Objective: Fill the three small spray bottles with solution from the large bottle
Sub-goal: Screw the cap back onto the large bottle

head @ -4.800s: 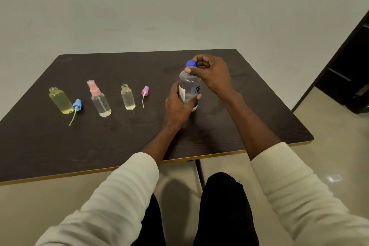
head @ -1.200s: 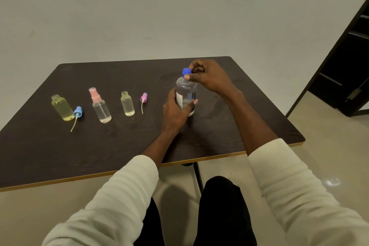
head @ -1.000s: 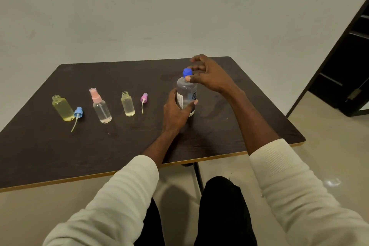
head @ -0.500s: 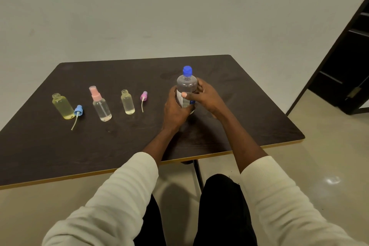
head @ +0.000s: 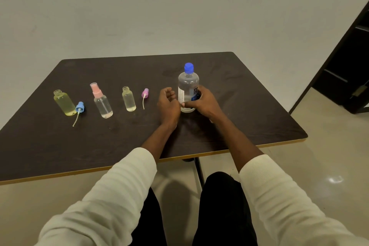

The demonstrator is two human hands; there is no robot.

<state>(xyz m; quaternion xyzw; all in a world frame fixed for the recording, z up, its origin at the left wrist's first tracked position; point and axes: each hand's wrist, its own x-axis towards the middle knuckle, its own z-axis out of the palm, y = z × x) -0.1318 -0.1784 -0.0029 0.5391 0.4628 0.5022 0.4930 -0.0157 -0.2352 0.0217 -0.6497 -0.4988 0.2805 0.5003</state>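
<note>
The large clear bottle (head: 187, 88) stands upright on the dark table (head: 139, 138) with its blue cap (head: 188, 67) on. My right hand (head: 201, 104) is wrapped around its lower body. My left hand (head: 168, 105) hovers just left of it, fingers loosely curled, holding nothing. To the left stand three small bottles: an uncapped yellowish one (head: 63, 103), one with a pink spray top (head: 101, 102), and an uncapped pale one (head: 128, 99). A blue spray head (head: 79, 108) and a purple spray head (head: 145, 94) lie loose beside them.
The table's front edge (head: 119, 167) runs just past my forearms, above my knees. A dark doorway (head: 351, 62) is at the right. A plain wall rises behind the table.
My right hand came off the blue cap and dropped to grip the large bottle's body. My left hand let go of the bottle and drew slightly away to its left.
</note>
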